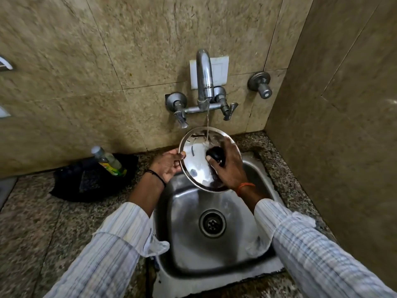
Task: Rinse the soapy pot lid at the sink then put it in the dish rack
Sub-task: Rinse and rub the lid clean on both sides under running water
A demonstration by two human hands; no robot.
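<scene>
1. The right hand (231, 166) is wrapping around the black knob (216, 155) in the middle of the pot lid (198, 162). Its fingers are closing on the knob and gripping it.
2. The left hand (168, 163) is pinching the lid's left rim, with the thumb on the shiny face and the other fingers going behind it.
3. The lid is being held tilted above the back of the sink (214, 250), with its shiny top facing the person.
4. Water (207, 123) is running in a thin stream from the tap (204, 76) and is landing on the lid just above the knob.
5. I am not sure if soap is sitting on the lid, because the bright patches may only be light shining off it.
6. A green bottle (109, 161) is lying on a dark cloth (90, 181) on the counter (32, 222), well apart to the left.
7. No dish rack is showing in this view.
8. What could go wrong: the lid is wet and maybe slippery, so it could be sliding out of the left fingers and banging into the sink.
9. The stream is hitting only one spot, so soap could be staying on the far edges or the back unless the lid is being turned.
10. Water could be bouncing off the tilted lid and wetting the striped sleeves (300, 244).
</scene>
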